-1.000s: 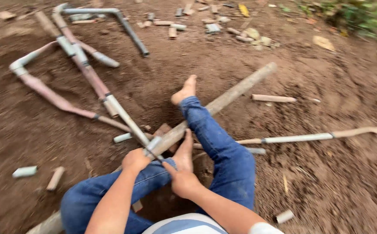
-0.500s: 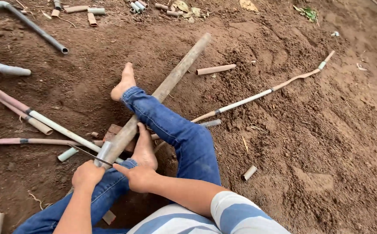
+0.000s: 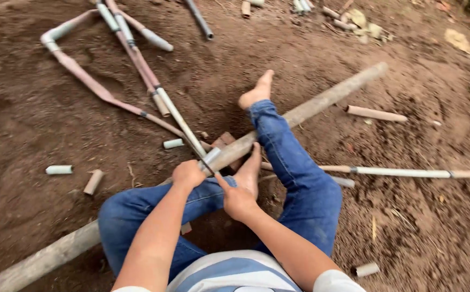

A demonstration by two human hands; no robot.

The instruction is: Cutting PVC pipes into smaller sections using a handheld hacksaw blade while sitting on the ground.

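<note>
Left hand (image 3: 187, 174) remains fisted on saw (image 3: 205, 161) | right hand (image 3: 237, 199) now off pipe (image 3: 300, 113), loosely curled, empty | cut unfinished.

The long pipe (image 3: 310, 108) across the ground (image 3: 418, 216) looks like dull grey plastic, matt and smeared with dirt. The short pipe offcuts (image 3: 59, 170) nearby are paler, smoother plastic, while the jointed pipes (image 3: 137, 59) further off show a rusty pink, rough coating. The ground is loose, crumbly brown soil, and the jeans (image 3: 300, 173) are soft blue denim cloth.
</note>
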